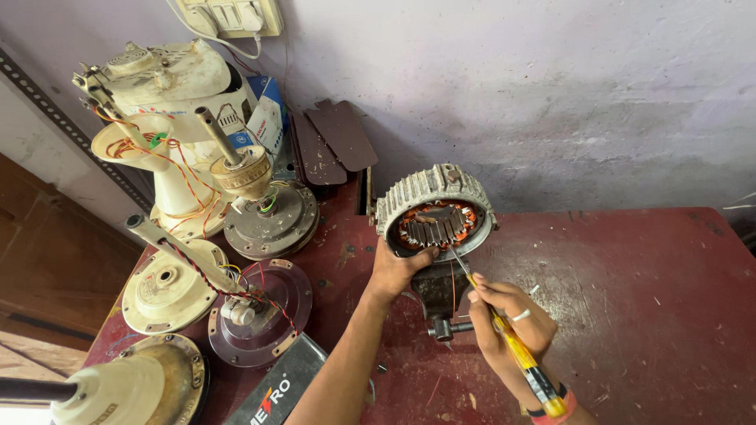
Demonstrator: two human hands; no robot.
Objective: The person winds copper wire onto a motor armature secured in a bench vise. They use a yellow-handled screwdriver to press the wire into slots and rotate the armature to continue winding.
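We steady the ribbed grey metal motor stator (435, 211) with our left hand (396, 270) gripping its rim; our right hand (510, 319) clasps a yellow-handled screwdriver (516, 350), probing the copper windings just above.

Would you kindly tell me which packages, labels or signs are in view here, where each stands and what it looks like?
Dark box: bottom edge, left of the left hand's forearm; flat, rectangular, black-grey, with white and red lettering.
Carton: back left against the wall, behind the cream fan motors; blue and white, partly hidden.
Switchboard: on the wall, top left; cream, rectangular, with white switches; no screen anywhere.
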